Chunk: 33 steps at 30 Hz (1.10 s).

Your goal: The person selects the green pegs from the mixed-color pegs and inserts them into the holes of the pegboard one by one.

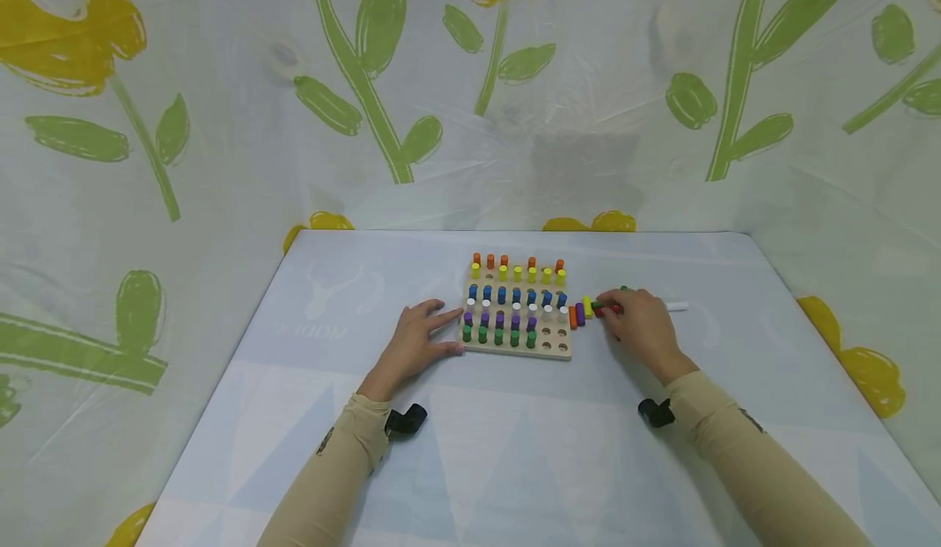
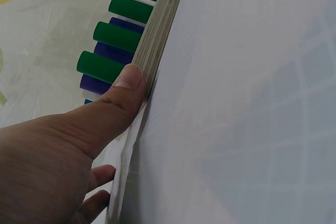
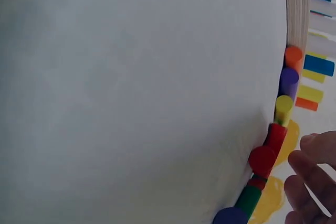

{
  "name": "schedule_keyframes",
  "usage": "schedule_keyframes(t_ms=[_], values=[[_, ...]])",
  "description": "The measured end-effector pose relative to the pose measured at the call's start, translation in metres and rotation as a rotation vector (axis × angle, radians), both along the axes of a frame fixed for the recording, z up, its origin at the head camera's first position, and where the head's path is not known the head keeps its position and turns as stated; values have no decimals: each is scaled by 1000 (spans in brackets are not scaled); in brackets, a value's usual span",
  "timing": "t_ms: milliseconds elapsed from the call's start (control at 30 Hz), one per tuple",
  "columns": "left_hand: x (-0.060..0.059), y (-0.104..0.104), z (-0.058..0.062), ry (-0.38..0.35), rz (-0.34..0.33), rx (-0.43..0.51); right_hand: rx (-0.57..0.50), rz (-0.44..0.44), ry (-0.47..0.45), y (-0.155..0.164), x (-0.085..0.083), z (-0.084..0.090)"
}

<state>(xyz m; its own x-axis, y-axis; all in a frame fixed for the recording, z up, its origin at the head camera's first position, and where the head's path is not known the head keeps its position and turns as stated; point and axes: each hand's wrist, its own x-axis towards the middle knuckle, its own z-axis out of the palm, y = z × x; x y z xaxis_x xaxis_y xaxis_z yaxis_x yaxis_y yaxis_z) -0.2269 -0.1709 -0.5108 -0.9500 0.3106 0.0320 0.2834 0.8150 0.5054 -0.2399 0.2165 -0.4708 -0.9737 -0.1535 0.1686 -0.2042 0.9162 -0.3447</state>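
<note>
Pegboard (image 1: 516,349) sits mid-frame on a pale blue table (image 1: 515,465), flower-print sheeting (image 1: 220,122) draped all behind it. Left hand (image 1: 415,341) rests flat with relaxed fingers, thumb pressed to the board's left edge. Right hand (image 1: 641,322) hovers over loose pegs (image 1: 581,313) lying right of the board; can't tell if it's gripping one, since its fingers hide the red peg (image 1: 606,309).

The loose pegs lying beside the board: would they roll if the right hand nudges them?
Probably: the loose pegs are smooth cylinders lying on their sides on the flat table. They look small and rigid, so likely light. The right hand sits at them.
</note>
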Motion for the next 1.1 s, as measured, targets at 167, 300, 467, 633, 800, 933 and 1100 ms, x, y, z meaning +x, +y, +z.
schedule_keyframes(t_ms=[167,300,467,633,800,933,1100], values=[[0,-1,0,-8,3,-2,35,2,-5,3,-9,0],[1,-1,1,-2,-3,9,53,2,-6,3,-15,-1],[1,-1,1,6,-11,23,59,11,-14,5,-20,-5],[0,-2,-2,17,-13,25,66,20,-38,5,-23,-7],[0,-2,-2,11,-8,23,69,19,-68,6,-24,-5],[0,-1,-1,7,-5,23,69,11,-87,6,-24,-5],[0,0,-1,23,-3,27,67,2,-108,5,-24,-5]])
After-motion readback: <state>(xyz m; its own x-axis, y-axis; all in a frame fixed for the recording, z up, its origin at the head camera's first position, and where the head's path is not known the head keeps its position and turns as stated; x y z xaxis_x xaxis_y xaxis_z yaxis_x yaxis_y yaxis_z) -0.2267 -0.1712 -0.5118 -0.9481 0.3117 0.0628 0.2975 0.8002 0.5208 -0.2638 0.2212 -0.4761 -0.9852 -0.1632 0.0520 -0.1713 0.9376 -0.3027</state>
